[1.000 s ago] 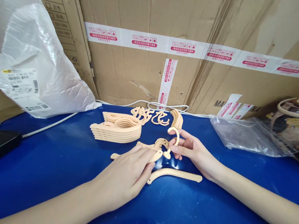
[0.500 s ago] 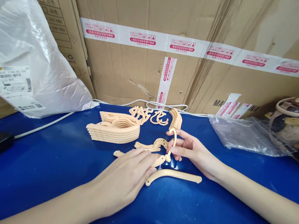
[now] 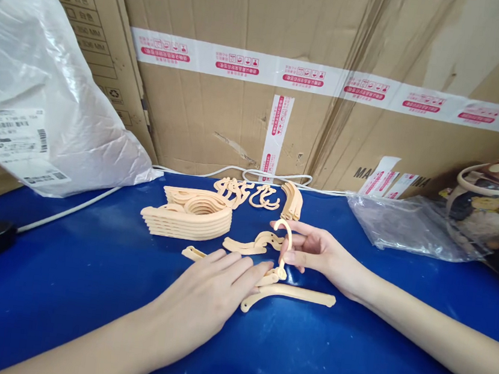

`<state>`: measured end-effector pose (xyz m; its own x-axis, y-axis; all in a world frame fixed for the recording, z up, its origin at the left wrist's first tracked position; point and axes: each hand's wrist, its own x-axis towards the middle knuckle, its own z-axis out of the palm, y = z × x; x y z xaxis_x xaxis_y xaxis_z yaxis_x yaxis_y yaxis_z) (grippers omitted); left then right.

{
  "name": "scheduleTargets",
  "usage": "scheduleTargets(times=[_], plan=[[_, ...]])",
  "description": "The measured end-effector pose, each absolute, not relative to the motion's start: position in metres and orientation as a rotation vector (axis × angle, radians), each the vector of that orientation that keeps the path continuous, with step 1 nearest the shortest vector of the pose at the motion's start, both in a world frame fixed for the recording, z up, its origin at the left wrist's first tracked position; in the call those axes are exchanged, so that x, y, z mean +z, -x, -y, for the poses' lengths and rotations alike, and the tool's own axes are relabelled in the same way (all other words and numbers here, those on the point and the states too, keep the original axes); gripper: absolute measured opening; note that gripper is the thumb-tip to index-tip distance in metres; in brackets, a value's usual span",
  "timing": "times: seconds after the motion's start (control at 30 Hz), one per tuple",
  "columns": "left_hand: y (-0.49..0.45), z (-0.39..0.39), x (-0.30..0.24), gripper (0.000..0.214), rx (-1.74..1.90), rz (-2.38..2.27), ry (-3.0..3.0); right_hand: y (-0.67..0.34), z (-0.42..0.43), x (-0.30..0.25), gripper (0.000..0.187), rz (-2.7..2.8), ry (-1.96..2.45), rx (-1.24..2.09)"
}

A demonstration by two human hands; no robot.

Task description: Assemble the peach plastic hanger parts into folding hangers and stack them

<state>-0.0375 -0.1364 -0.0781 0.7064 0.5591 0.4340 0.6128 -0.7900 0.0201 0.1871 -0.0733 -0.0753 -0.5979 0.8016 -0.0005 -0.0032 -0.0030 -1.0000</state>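
Note:
My right hand (image 3: 312, 249) pinches a cream plastic hanger hook (image 3: 289, 240) with its curve upward. The hook's round base touches the end of a hanger arm (image 3: 193, 253) beneath my left hand (image 3: 214, 286). My left fingers are closed over that arm and hide its middle. Just in front, a loose curved hanger arm (image 3: 295, 293) lies on the blue table. Behind the hands lies another hanger piece (image 3: 244, 246) with a curved section, partly behind my right fingers.
A stack of folded hangers (image 3: 186, 221) sits left of centre. Farther back are several loose hooks (image 3: 233, 191) and a bundle of hanger arms (image 3: 292, 201). Cardboard boxes (image 3: 221, 117) wall the back. A white plastic bag (image 3: 61, 91) stands left; a clear bag (image 3: 390, 222) lies right.
The hook has turned so its curve shows more side-on, and its base has come down onto the arm's end. The left hand's arm has tilted slightly.

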Motion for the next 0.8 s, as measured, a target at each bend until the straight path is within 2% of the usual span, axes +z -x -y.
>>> scheduleTargets(times=[0.53,0.8], plan=[[0.036,0.139,-0.079,0.038,-0.593,0.943,2.675,-0.184,0.086,-0.063,0.054,1.829,0.875,1.296],[0.035,0.139,-0.079,0.043,-0.446,1.018,2.696,-0.183,0.091,-0.061,0.055,1.933,0.969,1.081]])
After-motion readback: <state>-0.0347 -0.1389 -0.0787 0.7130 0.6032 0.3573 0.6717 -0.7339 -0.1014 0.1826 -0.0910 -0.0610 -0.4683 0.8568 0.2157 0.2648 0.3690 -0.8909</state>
